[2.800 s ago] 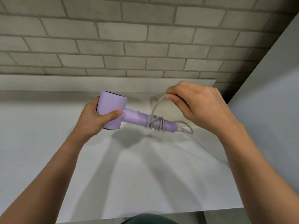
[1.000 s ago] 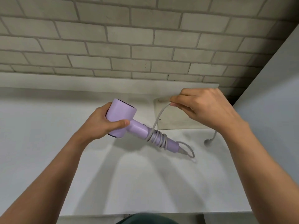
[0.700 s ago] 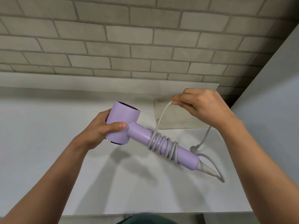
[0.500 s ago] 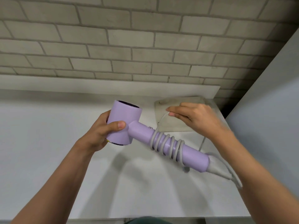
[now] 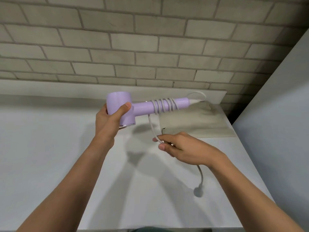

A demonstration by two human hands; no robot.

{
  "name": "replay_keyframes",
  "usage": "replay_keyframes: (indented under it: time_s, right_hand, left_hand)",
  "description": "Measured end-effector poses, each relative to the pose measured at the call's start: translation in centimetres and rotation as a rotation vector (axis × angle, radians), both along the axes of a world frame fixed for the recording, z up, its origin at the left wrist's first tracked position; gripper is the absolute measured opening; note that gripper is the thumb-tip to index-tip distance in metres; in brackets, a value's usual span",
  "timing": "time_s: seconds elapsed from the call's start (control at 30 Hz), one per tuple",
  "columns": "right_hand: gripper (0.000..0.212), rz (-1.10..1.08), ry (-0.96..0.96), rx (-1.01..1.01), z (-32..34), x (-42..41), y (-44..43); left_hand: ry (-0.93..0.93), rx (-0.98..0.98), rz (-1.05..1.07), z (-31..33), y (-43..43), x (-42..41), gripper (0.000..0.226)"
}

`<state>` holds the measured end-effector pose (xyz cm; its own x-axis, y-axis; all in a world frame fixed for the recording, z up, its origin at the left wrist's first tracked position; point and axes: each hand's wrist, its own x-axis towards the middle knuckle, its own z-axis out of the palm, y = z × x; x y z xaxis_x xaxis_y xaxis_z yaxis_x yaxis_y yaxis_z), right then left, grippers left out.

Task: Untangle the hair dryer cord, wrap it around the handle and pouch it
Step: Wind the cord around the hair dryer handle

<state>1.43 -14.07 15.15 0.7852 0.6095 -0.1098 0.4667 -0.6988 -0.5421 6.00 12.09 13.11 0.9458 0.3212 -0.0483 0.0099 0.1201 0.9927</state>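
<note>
Lying flat (unfilled), pouch [image 5: 197, 124] on counter [image 5: 50, 148]

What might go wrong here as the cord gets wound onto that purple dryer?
The plug dangles free below the right hand, so it may swing and knock the table. The cord runs slack from the coils to the fingers, so the next turn may sit loose. The left hand grips only the hair dryer head, so the handle may twist.

A white counter [image 5: 50, 156] is running beneath a pale brick wall [image 5: 133, 39]; a grey panel [image 5: 275, 114] is standing right.
</note>
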Motion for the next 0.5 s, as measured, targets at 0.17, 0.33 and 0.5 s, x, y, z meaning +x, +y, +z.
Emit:
replay_keyframes:
  time_s: [0.17,0.33,0.5]
  right_hand:
    - [0.027,0.068,-0.041,-0.164,4.5,-0.8,-0.6]
    - [0.016,0.075,-0.18,-0.317,7.0,-0.9,-1.5]
    - [0.026,0.059,-0.455,-0.484,9.5,-1.5,-1.3]
  left_hand:
    - [-0.007,0.2,0.006,-1.1,0.7,0.0,0.066]
    - [-0.009,0.328,-0.007,-2.1,0.4,-0.3,0.059]
    - [-0.014,0.443,-0.131,-2.9,1.0,-0.8,0.063]
